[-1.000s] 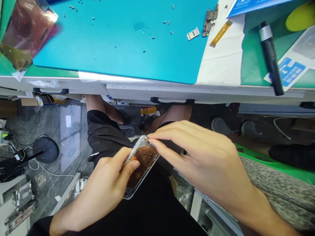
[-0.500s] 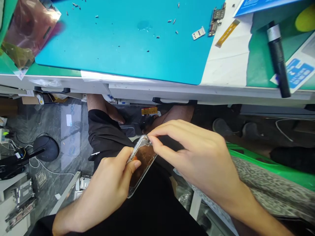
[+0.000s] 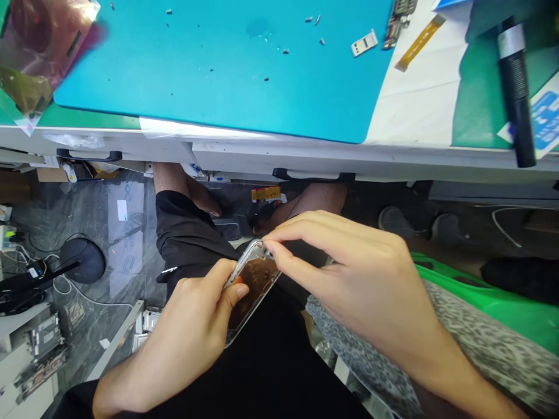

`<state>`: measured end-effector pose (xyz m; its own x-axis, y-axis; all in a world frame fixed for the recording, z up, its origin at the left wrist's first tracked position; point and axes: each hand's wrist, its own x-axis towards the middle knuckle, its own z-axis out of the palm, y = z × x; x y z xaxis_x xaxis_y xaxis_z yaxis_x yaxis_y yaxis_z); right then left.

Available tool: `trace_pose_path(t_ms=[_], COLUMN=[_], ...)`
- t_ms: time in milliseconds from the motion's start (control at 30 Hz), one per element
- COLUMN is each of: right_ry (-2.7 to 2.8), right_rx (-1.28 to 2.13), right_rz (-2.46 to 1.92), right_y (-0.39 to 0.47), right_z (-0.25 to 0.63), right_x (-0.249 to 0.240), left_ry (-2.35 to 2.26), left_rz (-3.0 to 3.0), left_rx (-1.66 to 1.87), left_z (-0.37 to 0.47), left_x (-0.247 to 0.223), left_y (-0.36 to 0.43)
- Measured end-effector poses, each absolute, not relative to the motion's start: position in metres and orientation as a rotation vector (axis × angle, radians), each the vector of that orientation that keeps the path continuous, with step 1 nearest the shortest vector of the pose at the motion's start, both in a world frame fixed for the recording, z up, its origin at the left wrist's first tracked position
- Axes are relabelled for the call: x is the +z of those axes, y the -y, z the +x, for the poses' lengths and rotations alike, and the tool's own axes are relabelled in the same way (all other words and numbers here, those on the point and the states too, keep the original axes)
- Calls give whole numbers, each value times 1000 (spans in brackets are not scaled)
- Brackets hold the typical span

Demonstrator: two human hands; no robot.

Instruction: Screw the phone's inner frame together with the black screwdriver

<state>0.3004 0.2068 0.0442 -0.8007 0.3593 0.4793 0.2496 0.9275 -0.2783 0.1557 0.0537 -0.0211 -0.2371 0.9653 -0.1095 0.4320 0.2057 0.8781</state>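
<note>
A phone frame (image 3: 255,291) with a silver rim and a brownish inner face is held tilted above my lap. My left hand (image 3: 198,308) grips its left edge, with the thumb on the inner face. At the frame's top corner, the thumb and index finger of my right hand (image 3: 345,267) are pinched together. Whatever lies between those fingertips is too small to make out.
On the blue mat (image 3: 209,75) lie several tiny parts and a small white-silver piece (image 3: 364,43). An orange flex strip (image 3: 420,43) and a black cylindrical tool (image 3: 517,93) are to its right. The desk's front edge and drawer handles are beyond my hands.
The view has shifted slightly, so the mat and its parts sit a little higher and the items on the right further right. Both hands keep nearly the same hold on the phone frame.
</note>
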Motion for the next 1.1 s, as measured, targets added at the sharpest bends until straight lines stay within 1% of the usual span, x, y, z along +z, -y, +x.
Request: trace_pose_path(t_ms=[167, 733, 900, 1100], right_ry=[2545, 2543, 2550, 2540], right_rx=[277, 310, 392, 329], right_rz=[-381, -447, -449, -417], right_y=[-208, -208, -211, -212], right_z=[302, 299, 301, 301], right_x=[44, 41, 42, 41], left_ry=[-1783, -1780, -1762, -1771], left_rz=[1308, 1287, 1291, 1297], left_rx=[972, 975, 975, 974], left_z=[157, 157, 156, 157], left_x=[-20, -20, -21, -23], left_y=[-53, -57, -57, -57])
